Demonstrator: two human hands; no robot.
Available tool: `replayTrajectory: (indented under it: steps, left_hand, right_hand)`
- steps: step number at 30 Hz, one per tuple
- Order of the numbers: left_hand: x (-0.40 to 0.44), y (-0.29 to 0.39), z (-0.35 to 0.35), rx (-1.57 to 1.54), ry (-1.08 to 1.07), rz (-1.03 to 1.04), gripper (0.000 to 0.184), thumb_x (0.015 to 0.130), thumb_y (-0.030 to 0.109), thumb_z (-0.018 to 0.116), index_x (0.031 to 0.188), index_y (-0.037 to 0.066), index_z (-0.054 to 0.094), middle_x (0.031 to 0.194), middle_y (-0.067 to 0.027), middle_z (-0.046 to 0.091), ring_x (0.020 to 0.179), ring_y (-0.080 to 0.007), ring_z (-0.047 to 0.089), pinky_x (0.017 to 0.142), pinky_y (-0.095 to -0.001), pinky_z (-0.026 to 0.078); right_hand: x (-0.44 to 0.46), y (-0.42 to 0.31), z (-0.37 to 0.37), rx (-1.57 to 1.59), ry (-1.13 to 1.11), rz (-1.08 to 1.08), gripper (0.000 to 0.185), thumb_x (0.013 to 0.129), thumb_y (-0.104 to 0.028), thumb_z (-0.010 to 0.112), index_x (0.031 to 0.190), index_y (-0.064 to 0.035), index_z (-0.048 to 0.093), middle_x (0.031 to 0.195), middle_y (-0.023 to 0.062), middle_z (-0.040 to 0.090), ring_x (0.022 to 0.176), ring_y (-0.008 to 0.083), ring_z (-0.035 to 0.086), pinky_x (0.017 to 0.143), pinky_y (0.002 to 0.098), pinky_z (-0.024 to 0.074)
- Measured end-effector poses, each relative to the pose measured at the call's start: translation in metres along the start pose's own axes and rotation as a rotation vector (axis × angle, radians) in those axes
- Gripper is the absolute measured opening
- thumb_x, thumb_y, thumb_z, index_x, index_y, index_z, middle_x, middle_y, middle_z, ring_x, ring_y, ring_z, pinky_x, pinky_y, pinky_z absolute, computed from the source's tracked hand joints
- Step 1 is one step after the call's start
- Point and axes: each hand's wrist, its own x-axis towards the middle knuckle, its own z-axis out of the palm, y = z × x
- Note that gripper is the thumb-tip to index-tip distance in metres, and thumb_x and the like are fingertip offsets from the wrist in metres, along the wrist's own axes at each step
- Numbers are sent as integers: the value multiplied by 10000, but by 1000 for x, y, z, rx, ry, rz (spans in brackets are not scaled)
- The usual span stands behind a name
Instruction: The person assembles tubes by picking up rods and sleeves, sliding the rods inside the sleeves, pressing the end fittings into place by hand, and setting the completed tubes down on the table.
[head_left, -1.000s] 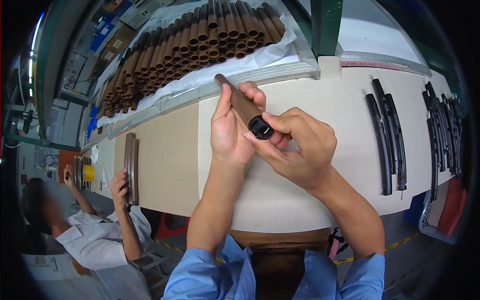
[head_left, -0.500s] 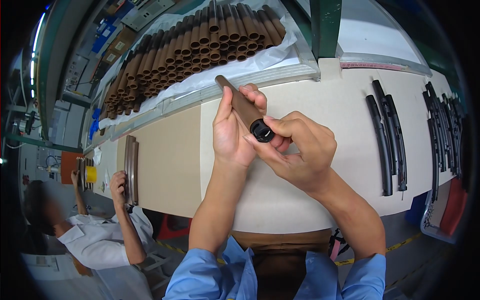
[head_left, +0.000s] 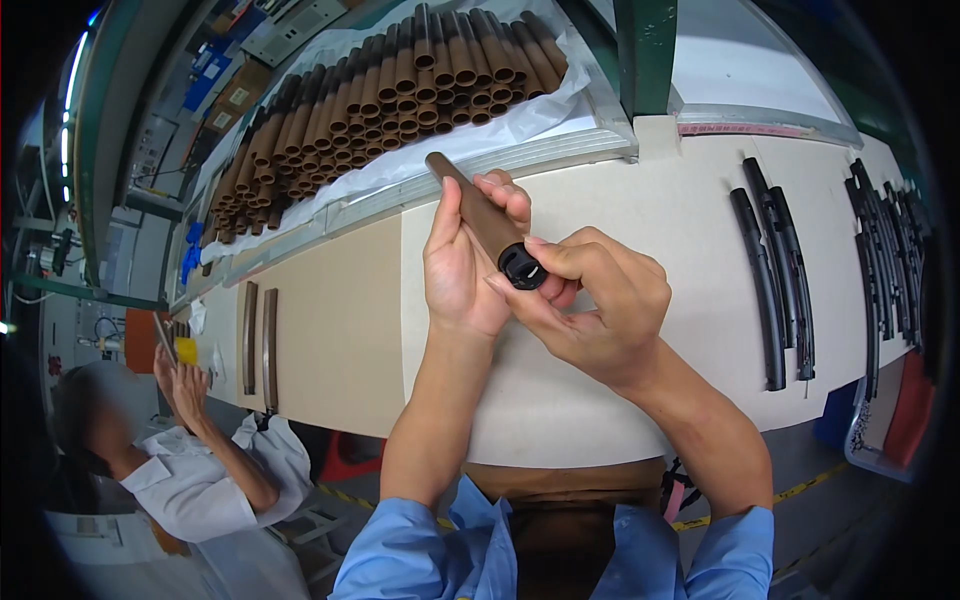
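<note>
Your left hand gripped the long brown tube at the frame's centre, its axis slanting from upper left to lower right; your right hand, nearer the black plastic end piece, pinched that end.

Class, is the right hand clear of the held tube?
No, the left hand holds the brown tube and the right hand grips its black end.

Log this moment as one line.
left hand: holds brown tube | right hand: fingers on black end | black rods: lie at right
</note>
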Motion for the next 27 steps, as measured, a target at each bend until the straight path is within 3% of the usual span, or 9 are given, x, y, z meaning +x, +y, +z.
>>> replayTrajectory:
  steps: [7, 10, 13, 14, 17, 19, 21, 23, 27]
  left_hand:
    - [0, 3, -5, 11, -4, -7, 271, 989, 290, 356, 998, 35, 450, 984, -69, 493, 975, -235, 584, 772, -378, 531]
    - [0, 0, 6, 113, 155, 54, 289, 971, 327, 422, 926, 49, 490, 883, -55, 511, 840, -192, 577, 803, -305, 513]
    - [0, 11, 6, 313, 53, 97, 275, 965, 326, 438, 926, 60, 497, 872, -55, 521, 834, -184, 571, 776, -295, 500]
    - [-1, 16, 10, 314, 182, 163, 265, 961, 327, 453, 920, 70, 499, 820, -51, 538, 748, -171, 575, 683, -303, 501]
    - [-37, 43, 33, 838, 453, 212, 303, 944, 343, 484, 945, 42, 521, 738, -35, 520, 617, -140, 544, 562, -284, 504]
    - [-77, 68, 53, 1440, 790, 249, 301, 921, 346, 528, 949, 48, 553, 671, -27, 522, 495, -116, 515, 477, -277, 468]
    - [-118, 101, 58, 1910, 1053, 308, 340, 868, 371, 588, 851, 32, 579, 584, -54, 535, 598, -203, 588, 571, -353, 497]
    - [-157, 150, 42, 2443, 1090, 481, 318, 840, 314, 609, 875, -3, 603, 678, -127, 585, 649, -297, 607, 625, -408, 495]
    - [-208, 218, -6, 2919, 1335, 257, 358, 807, 297, 621, 935, -37, 623, 1003, -204, 559, 943, -355, 555, 766, -436, 456]
  right_hand:
    - [0, 0, 1, 16, 10, 9, 319, 617, -117, 815, 834, -32, 597, 602, 17, 524, 466, 92, 527, 427, 216, 421]
    - [-2, 5, 3, 30, -1, -5, 356, 619, -146, 823, 871, -30, 600, 630, 22, 543, 459, 91, 509, 425, 209, 415]
    - [3, 7, -2, 68, -88, -50, 469, 633, -223, 831, 980, -24, 586, 664, 28, 556, 448, 91, 478, 419, 206, 405]
    - [3, 5, -4, 101, -126, -7, 532, 718, -311, 774, 1095, -14, 546, 710, 52, 560, 458, 99, 460, 428, 217, 400]
    - [2, 11, -6, 242, -97, 155, 482, 824, -336, 666, 1140, -3, 518, 756, 81, 566, 487, 109, 472, 456, 231, 408]
    - [5, 14, -6, 180, -109, 155, 405, 872, -300, 597, 1127, 6, 525, 774, 88, 568, 504, 117, 480, 475, 233, 413]
    - [2, 18, -6, 123, -143, 168, 345, 901, -261, 555, 1111, 12, 534, 783, 90, 569, 515, 122, 488, 489, 235, 418]
    - [-1, 20, -3, 77, -195, 182, 297, 911, -218, 540, 1092, 17, 545, 782, 85, 570, 520, 123, 494, 497, 237, 422]
    - [-1, 16, 3, 2, -254, 241, 225, 906, -188, 542, 1022, 0, 585, 743, 75, 577, 536, 136, 524, 516, 257, 441]
